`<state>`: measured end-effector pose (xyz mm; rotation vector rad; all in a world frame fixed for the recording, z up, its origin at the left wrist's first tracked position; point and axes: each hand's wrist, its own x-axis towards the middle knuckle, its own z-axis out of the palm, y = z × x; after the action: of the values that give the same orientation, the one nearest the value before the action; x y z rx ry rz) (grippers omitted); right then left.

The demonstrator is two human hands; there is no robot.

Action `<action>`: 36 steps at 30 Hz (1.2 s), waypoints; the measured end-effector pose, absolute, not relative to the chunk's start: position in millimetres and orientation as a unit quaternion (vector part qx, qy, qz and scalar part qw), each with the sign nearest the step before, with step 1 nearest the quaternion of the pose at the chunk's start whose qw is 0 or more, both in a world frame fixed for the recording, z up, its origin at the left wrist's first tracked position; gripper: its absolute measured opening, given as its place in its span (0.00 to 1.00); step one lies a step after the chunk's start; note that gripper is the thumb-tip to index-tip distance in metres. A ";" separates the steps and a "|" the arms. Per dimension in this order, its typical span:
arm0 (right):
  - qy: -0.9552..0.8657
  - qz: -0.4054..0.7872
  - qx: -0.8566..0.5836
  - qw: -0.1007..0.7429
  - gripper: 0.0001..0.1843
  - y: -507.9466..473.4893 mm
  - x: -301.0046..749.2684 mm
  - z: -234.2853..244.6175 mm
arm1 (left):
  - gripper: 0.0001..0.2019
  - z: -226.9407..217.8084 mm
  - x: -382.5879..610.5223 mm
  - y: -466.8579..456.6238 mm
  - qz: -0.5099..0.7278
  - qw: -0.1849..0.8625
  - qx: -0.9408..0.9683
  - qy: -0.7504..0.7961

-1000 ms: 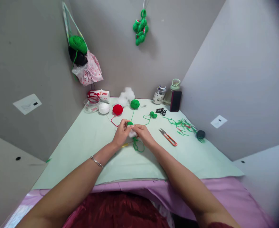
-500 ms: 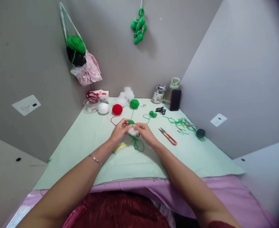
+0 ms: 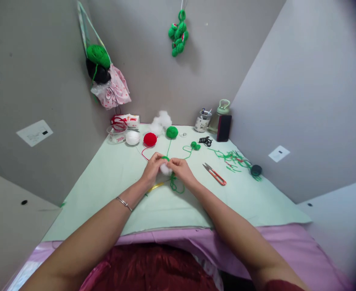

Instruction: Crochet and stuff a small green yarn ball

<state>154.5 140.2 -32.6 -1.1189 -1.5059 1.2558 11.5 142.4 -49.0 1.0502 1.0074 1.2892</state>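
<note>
My left hand (image 3: 153,169) is closed on the left side of a small green crochet piece (image 3: 165,158), partly hidden by my fingers. From the right, the fingertips of my right hand (image 3: 179,166) pinch white stuffing (image 3: 165,169) against the piece. The fluff bulges out on the near side, between both hands. Loops of green yarn (image 3: 174,184) hang below onto the table. A yellow-handled crochet hook (image 3: 156,187) lies just below my left hand. One strand leads back to a green yarn ball (image 3: 172,132).
Orange thread snips (image 3: 215,174) lie right of my hands, with green yarn scraps (image 3: 235,158) beyond. Red (image 3: 150,139) and white yarn balls (image 3: 132,138) and a stuffing heap (image 3: 161,122) sit behind. A phone (image 3: 224,128) leans against a bottle (image 3: 215,119).
The crochet piece has tilted and the white stuffing now shows farther left. My right fingertips have shifted slightly left over it. My left hand keeps its hold.
</note>
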 end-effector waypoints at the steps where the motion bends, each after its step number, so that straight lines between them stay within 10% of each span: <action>1: -0.591 0.509 -0.453 0.432 0.21 141.6 154.5 -34.2 | 0.15 -47.4 11.0 141.4 0.547 0.574 0.445 0.417; 36: -0.564 0.517 -0.463 0.447 0.15 144.5 153.2 -36.6 | 0.13 -47.7 14.4 139.0 0.584 0.509 0.490 0.400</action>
<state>153.2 144.5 -36.6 -1.1464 -1.3962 1.2808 14.4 139.0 -47.7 1.1798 0.9632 1.4054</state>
